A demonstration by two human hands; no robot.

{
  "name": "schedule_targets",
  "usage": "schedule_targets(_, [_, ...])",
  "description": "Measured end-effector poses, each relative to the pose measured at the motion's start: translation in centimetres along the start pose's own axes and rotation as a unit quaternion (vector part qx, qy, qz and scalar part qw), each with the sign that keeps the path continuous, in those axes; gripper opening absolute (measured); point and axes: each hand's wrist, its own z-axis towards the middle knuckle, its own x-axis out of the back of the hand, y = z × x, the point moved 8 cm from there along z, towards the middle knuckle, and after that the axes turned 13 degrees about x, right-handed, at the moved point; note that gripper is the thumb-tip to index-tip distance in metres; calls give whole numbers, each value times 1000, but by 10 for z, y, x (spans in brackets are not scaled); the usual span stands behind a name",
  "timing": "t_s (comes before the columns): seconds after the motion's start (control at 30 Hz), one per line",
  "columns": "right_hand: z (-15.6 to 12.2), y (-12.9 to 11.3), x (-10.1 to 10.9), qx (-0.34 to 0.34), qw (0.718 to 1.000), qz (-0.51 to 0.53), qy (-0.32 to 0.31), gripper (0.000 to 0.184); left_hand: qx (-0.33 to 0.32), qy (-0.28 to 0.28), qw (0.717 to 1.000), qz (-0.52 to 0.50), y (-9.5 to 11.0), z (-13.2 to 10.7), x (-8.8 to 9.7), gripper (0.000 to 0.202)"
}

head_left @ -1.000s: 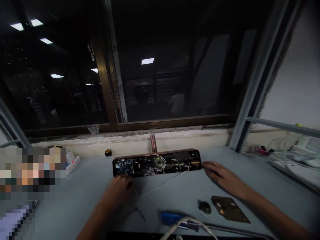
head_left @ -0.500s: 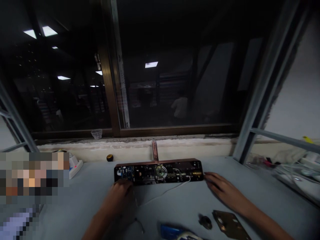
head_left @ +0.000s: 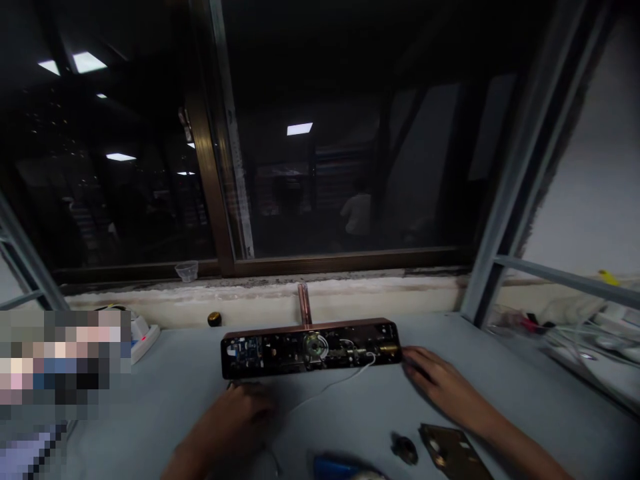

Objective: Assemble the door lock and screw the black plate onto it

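A long, dark electronic lock body lies on the grey table, its inner side exposed. It shows a blue circuit board at the left and a brass-coloured cylinder at the right. A copper-coloured bar sticks out behind it. A thin white wire runs from its right part toward my left hand, which is just in front of the lock body's left part, fingers bent and blurred; whatever is under them is hidden. My right hand rests with outstretched fingers against the lock body's right end.
In front lie a blue object, a small dark round part and a brownish plate. A black-and-gold knob stands at the back. A white power strip is at the left, tangled cables at the right.
My left hand has drawn back from the lock body's front left edge toward me. My right hand stays at the right end. The whole view has shifted slightly.
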Motion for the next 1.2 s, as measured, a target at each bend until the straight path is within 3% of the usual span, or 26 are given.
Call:
schedule_targets(0.17, [2,0,1,-6,1000,-13,0,30,-35,168,985,37,-21,14,10,25])
schedule_targets(0.27, [3,-4,4,2,1000,-12,4,29,-32,221,974,42,-33,22,15,26])
schedule_targets(0.53, [4,-9,6,0,1000,-23,-12,31,-2,212,976,46,-37,31,10,22])
schedule_targets(0.7, [4,-7,4,4,999,-27,-17,30,23,252,967,27,-45,30,11,18])
schedule_targets(0.87, [2,-3,2,8,999,-34,3,28,-7,280,960,22,-39,27,16,21])
schedule_targets(1.0, [1,-1,1,5,999,-44,-2,28,-13,247,969,2,-36,29,16,20])
schedule_targets(1.2, [1,-3,3,2,999,-47,-4,27,56,170,984,-11,-42,39,15,16])
